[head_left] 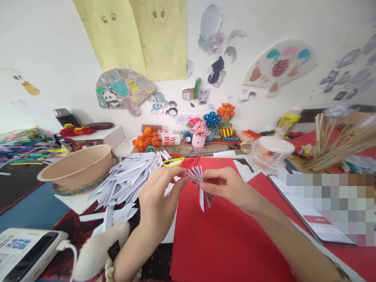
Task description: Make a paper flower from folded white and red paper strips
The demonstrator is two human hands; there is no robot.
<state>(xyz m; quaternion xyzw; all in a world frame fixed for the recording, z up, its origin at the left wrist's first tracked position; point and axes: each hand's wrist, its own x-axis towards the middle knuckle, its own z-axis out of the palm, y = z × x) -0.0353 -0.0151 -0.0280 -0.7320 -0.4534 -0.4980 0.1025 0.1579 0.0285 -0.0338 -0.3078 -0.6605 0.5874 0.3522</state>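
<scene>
L hand (158,197) fingers pinch the edge of the pleated paper (196,174), R hand (225,184) fingers its middle, above the red sheet (226,239), so if R grip slackens w/ an L tug, the folds (thin, splayed both ends) could prob slip or spring apart.

Paper strips (126,181) between bowl (73,171) and folded paper (201,197)

White pleated paper fan (197,177), plain red rectangular paper sheets (223,243), white folded-paper strips (129,176), pale peach round basin (88,169), yellow-and-red vertically striped flowerpot (226,131)
</scene>
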